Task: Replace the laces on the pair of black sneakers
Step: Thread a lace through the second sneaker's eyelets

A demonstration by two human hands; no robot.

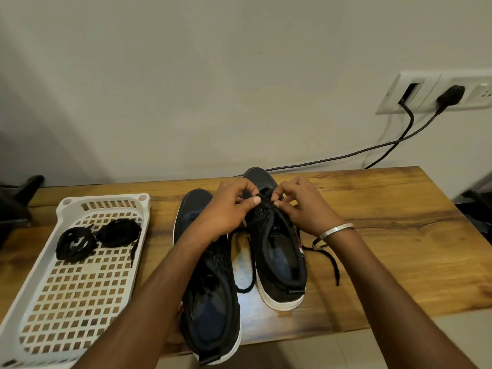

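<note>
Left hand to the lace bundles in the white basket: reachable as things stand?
Probably yes, once it lets go. The left hand is pinching the lace on the right sneaker. The lace bundles lie uncovered in the open-topped basket on that hand's side, with nothing between.

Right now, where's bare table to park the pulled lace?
Bare wood right of the right sneaker, beyond its trailing lace end; also the near half of the white basket. Crowded: between the sneakers, where both hands work, and the basket's far end with coiled laces.
</note>
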